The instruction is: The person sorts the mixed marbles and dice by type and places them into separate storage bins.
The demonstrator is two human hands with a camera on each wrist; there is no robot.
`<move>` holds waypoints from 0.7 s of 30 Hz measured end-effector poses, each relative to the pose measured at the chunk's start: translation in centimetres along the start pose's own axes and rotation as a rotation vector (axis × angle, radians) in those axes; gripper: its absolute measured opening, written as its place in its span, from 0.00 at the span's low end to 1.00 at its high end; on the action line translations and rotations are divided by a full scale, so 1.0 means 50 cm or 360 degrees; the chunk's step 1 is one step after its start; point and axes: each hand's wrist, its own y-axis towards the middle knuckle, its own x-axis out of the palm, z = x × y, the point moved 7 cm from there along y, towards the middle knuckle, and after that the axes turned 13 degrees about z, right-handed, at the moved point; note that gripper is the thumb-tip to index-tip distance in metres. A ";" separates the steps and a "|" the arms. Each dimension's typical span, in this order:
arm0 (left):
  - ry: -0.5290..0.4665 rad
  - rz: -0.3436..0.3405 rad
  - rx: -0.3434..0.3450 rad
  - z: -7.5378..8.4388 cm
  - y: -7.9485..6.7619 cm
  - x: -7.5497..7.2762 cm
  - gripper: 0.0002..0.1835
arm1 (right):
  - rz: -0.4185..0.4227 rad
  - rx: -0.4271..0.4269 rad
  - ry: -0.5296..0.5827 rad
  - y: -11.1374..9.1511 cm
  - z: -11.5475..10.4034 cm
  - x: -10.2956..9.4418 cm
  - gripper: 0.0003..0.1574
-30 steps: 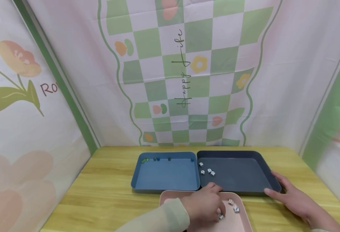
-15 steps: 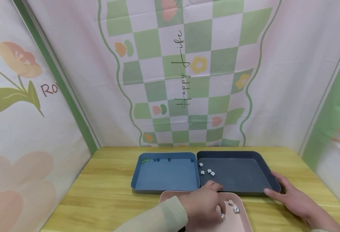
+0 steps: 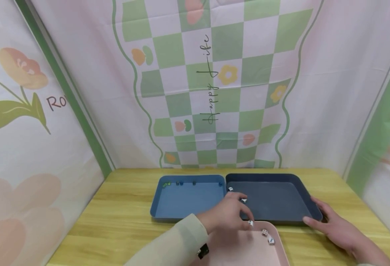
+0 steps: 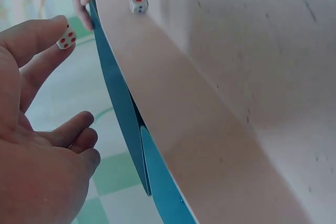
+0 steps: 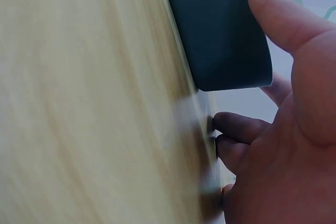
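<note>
My left hand (image 3: 223, 214) pinches a white die (image 3: 250, 223) between thumb and index finger, over the far rim of the pink tray (image 3: 248, 251). Red pips on the die (image 4: 66, 39) face the left wrist camera, and the other fingers are loosely bent. Two more dice (image 3: 271, 241) lie near the pink tray's right side. My right hand (image 3: 338, 229) holds the near right corner of the dark grey tray (image 3: 274, 201), its thumb (image 5: 278, 11) at the rim. White dice (image 3: 230, 188) sit at that tray's left end, partly hidden by my left hand.
A blue tray (image 3: 191, 203) stands left of the dark one, with small green pieces (image 3: 166, 184) and several dark blue pieces (image 3: 181, 183) along its far side. All three trays are on a wooden table (image 3: 121, 207), with a printed curtain (image 3: 195, 92) behind.
My left hand has lifted a die from the pink tray and moved it forward to the far rim, now overlapping the dark tray's left end. The right hand has stayed at its corner.
</note>
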 end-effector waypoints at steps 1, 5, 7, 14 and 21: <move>0.0003 0.0006 -0.0017 -0.002 0.000 -0.003 0.03 | -0.0001 -0.0003 0.0000 0.000 -0.001 0.000 0.62; -0.0011 -0.0011 -0.0067 -0.012 0.000 -0.007 0.02 | 0.0004 -0.0015 -0.0023 0.002 0.000 -0.001 0.62; -0.0032 -0.0053 -0.0086 -0.016 0.000 -0.004 0.02 | 0.0007 -0.0024 -0.0027 0.002 0.001 -0.001 0.62; 0.0014 0.0071 -0.0114 -0.037 0.017 -0.018 0.02 | 0.0010 -0.0020 0.0039 0.003 0.005 0.001 0.62; 0.0111 0.0197 -0.0268 -0.085 0.037 -0.037 0.03 | 0.0016 -0.0013 0.0022 0.004 0.008 0.000 0.62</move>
